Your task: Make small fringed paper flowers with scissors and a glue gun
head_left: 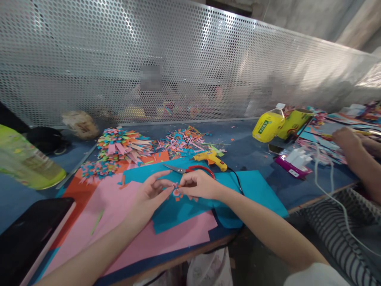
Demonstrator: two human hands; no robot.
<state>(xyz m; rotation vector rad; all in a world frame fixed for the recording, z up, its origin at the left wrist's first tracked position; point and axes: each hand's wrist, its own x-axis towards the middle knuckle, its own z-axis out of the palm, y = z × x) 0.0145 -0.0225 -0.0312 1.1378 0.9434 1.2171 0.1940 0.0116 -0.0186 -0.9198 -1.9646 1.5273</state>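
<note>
Between my two hands is a small curled paper piece (176,192) in pink, blue and orange. My left hand (154,190) pinches its left side with thumb and fingertips. From the right, my right hand (199,185) grips the same piece, fingers closed. Both hands are above blue paper sheets (172,218). Just behind them lie red-handled scissors (181,170), partly hidden by my right hand. A yellow glue gun (210,158) rests beyond the scissors, its black cord running right. Pink paper (116,214) spreads under my left forearm.
Fringed paper pieces (123,145) and paper scraps (184,139) are piled at the back. A phone (35,234) and green bottle (29,163) stand left. Rightward are a yellow bottle (268,124), a purple tissue pack (293,165) and another person's hand (345,139). A perforated metal panel (190,59) rises behind.
</note>
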